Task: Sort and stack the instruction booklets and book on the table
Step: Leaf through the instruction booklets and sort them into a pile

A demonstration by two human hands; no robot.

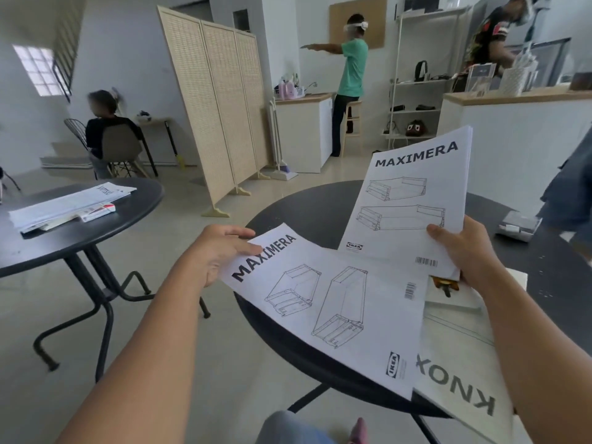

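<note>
My right hand [461, 248] grips the lower right corner of a white MAXIMERA booklet [413, 200], lifted and tilted above the round black table [307, 203]. My left hand [221, 248] pinches the top left corner of a second MAXIMERA booklet [326, 309], which lies flat over the table's near left edge. Partly under it rests a KNOX booklet [458, 382], its title upside down to me. A book or booklet with an orange mark [445, 288] peeks out beneath my right hand; most of it is hidden.
A small grey box [519, 225] sits at the table's right. A second black table [64, 232] at left carries a stack of booklets [67, 203]. Behind stand a folding screen [217, 107], a counter, shelves and three people.
</note>
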